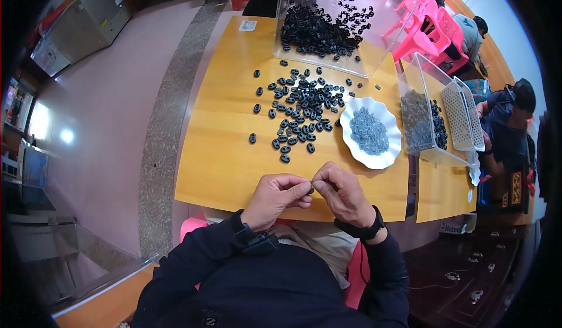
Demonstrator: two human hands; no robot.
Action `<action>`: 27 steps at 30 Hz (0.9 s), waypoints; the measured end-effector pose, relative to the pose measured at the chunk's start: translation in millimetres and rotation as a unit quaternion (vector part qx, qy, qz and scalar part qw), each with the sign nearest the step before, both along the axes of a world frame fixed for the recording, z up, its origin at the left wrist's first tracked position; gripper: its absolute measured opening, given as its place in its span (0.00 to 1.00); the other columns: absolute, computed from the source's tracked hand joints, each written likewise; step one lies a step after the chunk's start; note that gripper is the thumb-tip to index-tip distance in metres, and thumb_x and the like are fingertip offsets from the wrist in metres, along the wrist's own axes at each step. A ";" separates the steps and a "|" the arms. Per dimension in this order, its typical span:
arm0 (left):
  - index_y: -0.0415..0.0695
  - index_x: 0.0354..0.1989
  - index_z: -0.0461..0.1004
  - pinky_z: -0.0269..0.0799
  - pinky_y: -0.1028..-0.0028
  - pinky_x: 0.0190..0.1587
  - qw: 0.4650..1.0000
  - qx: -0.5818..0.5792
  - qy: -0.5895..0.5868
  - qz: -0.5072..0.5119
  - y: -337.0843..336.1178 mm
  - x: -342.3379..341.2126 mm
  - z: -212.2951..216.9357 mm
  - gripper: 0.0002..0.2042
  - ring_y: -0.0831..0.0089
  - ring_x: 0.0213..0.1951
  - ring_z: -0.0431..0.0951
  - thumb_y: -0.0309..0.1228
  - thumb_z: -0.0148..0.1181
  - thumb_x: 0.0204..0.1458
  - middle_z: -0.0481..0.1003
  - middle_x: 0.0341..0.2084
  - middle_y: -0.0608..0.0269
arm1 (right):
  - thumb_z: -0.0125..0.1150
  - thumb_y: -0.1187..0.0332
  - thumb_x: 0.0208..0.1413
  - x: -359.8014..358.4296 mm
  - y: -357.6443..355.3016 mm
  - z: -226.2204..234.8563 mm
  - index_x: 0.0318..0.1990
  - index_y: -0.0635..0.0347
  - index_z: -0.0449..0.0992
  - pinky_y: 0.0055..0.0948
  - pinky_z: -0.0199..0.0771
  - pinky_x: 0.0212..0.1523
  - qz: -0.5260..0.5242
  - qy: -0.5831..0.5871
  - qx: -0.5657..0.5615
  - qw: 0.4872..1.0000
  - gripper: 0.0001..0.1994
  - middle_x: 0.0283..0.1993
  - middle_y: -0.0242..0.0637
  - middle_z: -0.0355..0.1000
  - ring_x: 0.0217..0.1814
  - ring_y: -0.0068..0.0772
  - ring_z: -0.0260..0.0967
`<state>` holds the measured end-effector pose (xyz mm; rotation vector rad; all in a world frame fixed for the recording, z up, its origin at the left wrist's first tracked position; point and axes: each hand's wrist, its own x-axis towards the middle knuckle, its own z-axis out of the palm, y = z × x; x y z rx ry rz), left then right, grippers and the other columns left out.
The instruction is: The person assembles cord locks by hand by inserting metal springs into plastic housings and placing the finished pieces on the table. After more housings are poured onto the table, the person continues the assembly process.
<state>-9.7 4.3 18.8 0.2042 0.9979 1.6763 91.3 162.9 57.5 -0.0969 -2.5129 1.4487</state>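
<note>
My left hand (pixel 276 199) and my right hand (pixel 344 194) meet above the near edge of the yellow table, thumbs and fingers pinched tip to tip. Whatever is between them is tiny and mostly covered by the fingers. Beyond them lies a loose heap of small black oval pieces with two holes (pixel 310 98), looking like cord-lock parts, with single ones scattered round it. Right of the heap, a white scalloped plate (pixel 386 160) carries a mound of fine shiny grey pieces (pixel 369 132), too small to make out singly.
A large clear bin (pixel 366 67) with many black pieces stands at the table's far side. To the right are a clear box (pixel 418 70) of parts and a white perforated basket (pixel 462 114). Another person (pixel 506 126) sits there; pink chairs (pixel 421 35) stand behind.
</note>
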 end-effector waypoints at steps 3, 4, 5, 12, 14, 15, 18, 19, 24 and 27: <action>0.35 0.41 0.75 0.77 0.79 0.37 1.000 0.011 0.006 0.003 -1.6 0.7 -2.1 0.10 0.78 0.31 0.78 0.29 0.57 0.56 0.77 0.31 0.62 | 0.57 0.77 0.55 1.2 -1.8 -0.7 0.31 0.64 0.70 0.25 0.62 0.28 -0.010 -0.003 0.025 1.000 0.03 0.27 0.37 0.65 0.26 0.30 0.62; 0.35 0.41 0.75 0.77 0.79 0.37 1.000 0.011 0.005 0.003 -1.6 0.8 -2.9 0.10 0.78 0.31 0.78 0.29 0.57 0.56 0.77 0.31 0.62 | 0.57 0.77 0.54 1.8 -2.3 -0.2 0.31 0.64 0.70 0.26 0.63 0.28 -0.013 -0.006 0.039 0.999 0.03 0.27 0.37 0.65 0.26 0.31 0.63; 0.35 0.41 0.75 0.77 0.79 0.37 1.000 0.014 0.016 0.003 -1.7 0.6 -3.8 0.10 0.78 0.31 0.78 0.29 0.57 0.56 0.77 0.31 0.62 | 0.57 0.77 0.54 2.4 -2.3 0.0 0.31 0.64 0.70 0.26 0.63 0.28 -0.012 -0.007 0.039 0.999 0.03 0.27 0.37 0.65 0.26 0.31 0.63; 0.35 0.41 0.75 0.76 0.80 0.36 0.997 0.006 0.070 0.006 -0.3 1.4 -1.5 0.10 0.79 0.30 0.78 0.30 0.57 0.57 0.77 0.29 0.63 | 0.58 0.74 0.54 6.4 -0.5 1.1 0.31 0.64 0.71 0.33 0.66 0.27 -0.020 -0.039 0.041 0.998 0.03 0.26 0.43 0.67 0.26 0.42 0.67; 0.35 0.40 0.75 0.76 0.80 0.36 0.996 0.007 0.088 0.005 0.4 1.3 -1.9 0.10 0.79 0.30 0.77 0.30 0.57 0.57 0.77 0.29 0.63 | 0.58 0.73 0.54 7.1 -0.7 2.8 0.32 0.64 0.72 0.32 0.67 0.27 -0.025 -0.050 0.021 0.998 0.03 0.26 0.42 0.68 0.26 0.40 0.67; 0.35 0.40 0.75 0.76 0.80 0.36 0.994 0.008 0.106 0.005 0.4 1.1 -2.4 0.10 0.79 0.30 0.77 0.30 0.56 0.57 0.77 0.29 0.63 | 0.58 0.73 0.54 6.7 -1.8 7.0 0.32 0.64 0.73 0.30 0.67 0.27 -0.031 -0.073 -0.009 0.997 0.04 0.27 0.42 0.68 0.26 0.38 0.68; 0.35 0.40 0.75 0.76 0.80 0.35 0.990 0.020 0.140 0.008 0.1 2.8 -2.7 0.09 0.79 0.29 0.77 0.29 0.56 0.58 0.77 0.28 0.63 | 0.59 0.73 0.54 6.9 -0.8 3.4 0.33 0.64 0.73 0.28 0.69 0.26 -0.029 -0.083 -0.031 0.996 0.04 0.28 0.40 0.70 0.27 0.35 0.69; 0.35 0.40 0.75 0.76 0.80 0.35 0.990 0.020 0.139 0.008 0.1 3.0 -1.9 0.09 0.79 0.29 0.77 0.29 0.56 0.58 0.77 0.28 0.63 | 0.59 0.73 0.54 7.1 -0.4 1.5 0.33 0.65 0.74 0.27 0.69 0.26 -0.021 -0.071 -0.025 0.997 0.04 0.28 0.40 0.70 0.27 0.33 0.69; 0.35 0.39 0.75 0.75 0.79 0.36 0.990 0.011 0.142 0.009 -0.6 2.6 -1.5 0.09 0.80 0.30 0.77 0.29 0.55 0.58 0.77 0.28 0.63 | 0.59 0.74 0.53 6.0 -1.1 0.8 0.32 0.64 0.73 0.28 0.69 0.27 -0.020 -0.055 -0.005 0.998 0.03 0.28 0.41 0.69 0.28 0.36 0.69; 0.35 0.39 0.75 0.75 0.79 0.36 0.990 0.011 0.138 0.002 -0.7 1.4 -3.2 0.10 0.80 0.30 0.77 0.30 0.55 0.58 0.77 0.28 0.63 | 0.59 0.76 0.51 4.0 0.0 -1.0 0.32 0.64 0.72 0.30 0.69 0.28 0.002 -0.017 0.024 1.000 0.03 0.28 0.41 0.69 0.29 0.40 0.69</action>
